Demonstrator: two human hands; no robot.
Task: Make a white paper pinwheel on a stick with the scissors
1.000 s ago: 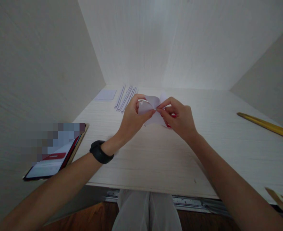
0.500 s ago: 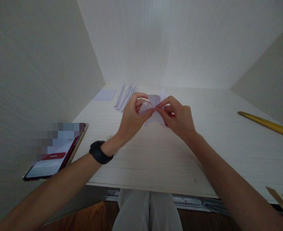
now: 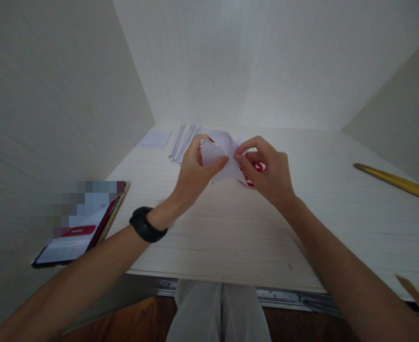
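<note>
A small piece of white paper (image 3: 221, 168) with curled, bent edges is between my two hands over the table. My left hand (image 3: 199, 164) holds its left side, thumb pressed on the front and fingers behind it. My right hand (image 3: 264, 164) pinches the paper near its middle between thumb and forefinger, the other fingers curled. Behind my right fingers, partly hidden, a red thing with a curved part (image 3: 260, 167) lies on the table; its kind I cannot make out.
Several narrow folded paper strips (image 3: 185, 142) and a flat pale paper sheet (image 3: 155, 138) lie at the back left. A tablet-like device (image 3: 76, 242) leans on the left. A long yellow tapered object (image 3: 394, 182) lies right. The table's (image 3: 223, 237) front edge faces my lap; walls enclose three sides.
The paper has spread wider and flatter between my hands. My right hand has shifted slightly right, uncovering more of the red thing.
</note>
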